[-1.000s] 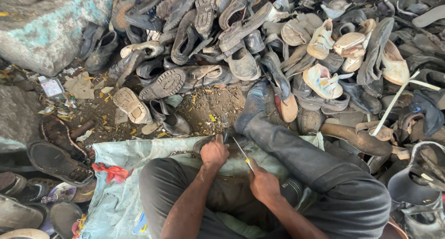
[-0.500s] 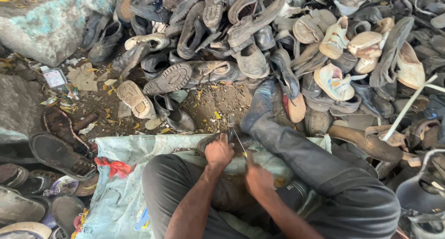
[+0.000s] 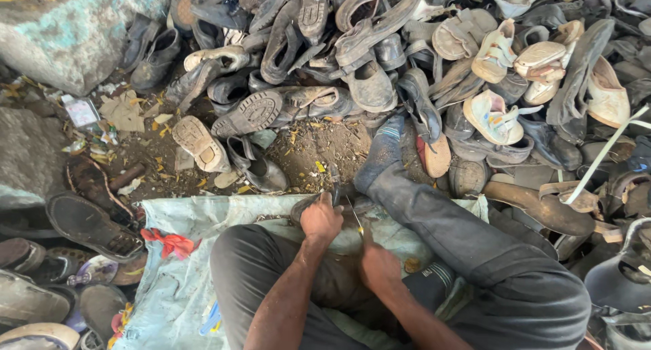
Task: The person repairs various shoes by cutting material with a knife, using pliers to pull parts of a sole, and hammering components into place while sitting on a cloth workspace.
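Both hands are sitting slightly lower than before. Left hand is clenching a dark shoe; right hand is gripping a thin blade. Shoe likely light, flexible; hold by sole.

Hands on shoe — shoe heap beyond

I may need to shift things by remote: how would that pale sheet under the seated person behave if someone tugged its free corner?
The pale sheet looks like thin woven sacking; its creases suggest it is floppy and light. The person's legs rest on it, so a tug would probably bunch or stretch it rather than slide it. The red scrap lying on it would likely move along.
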{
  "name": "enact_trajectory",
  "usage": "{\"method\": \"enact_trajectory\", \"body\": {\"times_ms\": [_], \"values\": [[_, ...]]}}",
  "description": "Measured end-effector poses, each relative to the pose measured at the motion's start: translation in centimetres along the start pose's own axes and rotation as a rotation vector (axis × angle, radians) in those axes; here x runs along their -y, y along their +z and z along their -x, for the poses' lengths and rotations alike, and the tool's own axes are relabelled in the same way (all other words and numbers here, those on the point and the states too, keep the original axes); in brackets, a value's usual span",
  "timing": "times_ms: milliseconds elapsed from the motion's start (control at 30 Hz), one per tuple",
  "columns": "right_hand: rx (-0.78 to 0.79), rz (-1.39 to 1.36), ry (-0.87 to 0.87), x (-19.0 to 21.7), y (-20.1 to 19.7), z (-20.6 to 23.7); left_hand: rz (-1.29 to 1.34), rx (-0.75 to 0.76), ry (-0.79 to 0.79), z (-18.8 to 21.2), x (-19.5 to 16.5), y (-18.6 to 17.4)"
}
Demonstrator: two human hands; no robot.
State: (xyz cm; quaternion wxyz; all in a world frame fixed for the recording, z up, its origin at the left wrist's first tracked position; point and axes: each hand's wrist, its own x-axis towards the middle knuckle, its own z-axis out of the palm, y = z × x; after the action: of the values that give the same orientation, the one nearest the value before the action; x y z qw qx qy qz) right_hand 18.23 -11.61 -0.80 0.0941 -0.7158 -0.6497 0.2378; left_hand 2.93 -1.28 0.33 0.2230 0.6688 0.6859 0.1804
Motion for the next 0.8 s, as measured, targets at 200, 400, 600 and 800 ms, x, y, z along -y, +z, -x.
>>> {"method": "enact_trajectory", "body": {"times_ms": [200, 400, 600, 800], "values": [[-0.154, -0.381, -0.083, -2.0, 1.2, -0.6, -0.012, 0.051, -0.035, 0.0, 0.1, -0.2], [-0.047, -0.943, 0.0, -2.6, 1.6, -1.2, 0.049, 0.025, -0.077, 0.1, 0.1, -0.3], [0.266, -1.226, 0.552, 0.0, -0.1, 1.5, 0.095, 0.003, -0.089, -0.1, 0.2, -0.2], [0.167, -0.974, 0.381, 0.1, 2.0, 0.2, 0.128, -0.009, -0.123, -0.2, 0.6, 0.1]]}}
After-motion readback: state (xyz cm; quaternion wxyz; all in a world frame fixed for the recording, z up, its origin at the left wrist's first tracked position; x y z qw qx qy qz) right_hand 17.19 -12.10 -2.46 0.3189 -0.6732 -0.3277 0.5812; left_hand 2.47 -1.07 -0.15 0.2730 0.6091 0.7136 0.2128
